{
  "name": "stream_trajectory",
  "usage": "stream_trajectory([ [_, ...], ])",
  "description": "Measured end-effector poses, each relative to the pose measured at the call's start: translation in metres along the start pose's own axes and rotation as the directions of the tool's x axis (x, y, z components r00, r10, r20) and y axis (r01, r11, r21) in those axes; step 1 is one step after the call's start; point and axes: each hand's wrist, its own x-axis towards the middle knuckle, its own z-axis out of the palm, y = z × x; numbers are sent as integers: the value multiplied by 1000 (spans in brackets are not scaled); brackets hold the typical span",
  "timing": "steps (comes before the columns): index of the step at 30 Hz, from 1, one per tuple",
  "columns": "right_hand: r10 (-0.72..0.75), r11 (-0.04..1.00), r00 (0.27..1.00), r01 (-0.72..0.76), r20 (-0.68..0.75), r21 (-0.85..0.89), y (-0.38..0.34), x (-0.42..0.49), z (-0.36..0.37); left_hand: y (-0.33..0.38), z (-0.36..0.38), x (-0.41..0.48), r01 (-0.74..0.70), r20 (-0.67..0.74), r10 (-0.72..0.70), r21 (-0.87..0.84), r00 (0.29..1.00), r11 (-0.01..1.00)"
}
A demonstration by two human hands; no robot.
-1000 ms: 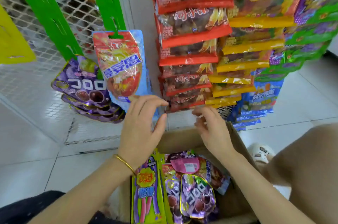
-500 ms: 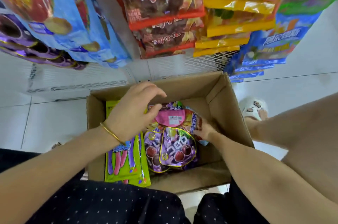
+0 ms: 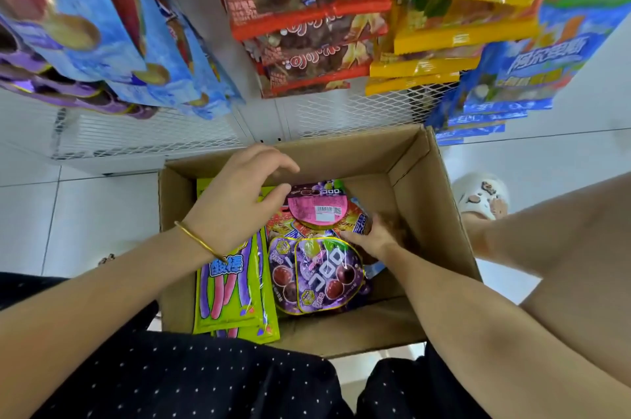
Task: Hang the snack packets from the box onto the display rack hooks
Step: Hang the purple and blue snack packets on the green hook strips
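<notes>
Right hand (image 3: 375, 235) has slid against the orange-blue packet (image 3: 355, 218), grip unclear; left hand (image 3: 235, 210) hovers loosely spread.

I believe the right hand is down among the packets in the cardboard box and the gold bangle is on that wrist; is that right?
Not quite: the head view shows the gold bangle on the wrist of the left hand. The right hand is indeed down among the packets in the cardboard box.

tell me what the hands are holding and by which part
The left hand holds nothing, hovering over the box. The right hand touches the right edge of the blue-and-orange packet; its fingers are hidden, so a grip cannot be told.
</notes>
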Motion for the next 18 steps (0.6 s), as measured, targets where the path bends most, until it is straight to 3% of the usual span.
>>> stream_trajectory([
  [12,164,986,986,-164,7,-9,10,6,6,-4,-1,-3,36,-14,-36,-7,999,999],
  [15,82,997,995,-81,-57,13,4,3,0,-4,0,0,24,-13,-24,-15,1000,1000],
  [18,-101,991,993,95,-63,-100,-14,-5,-12,0,1,4,52,-5,-52,-39,999,998],
])
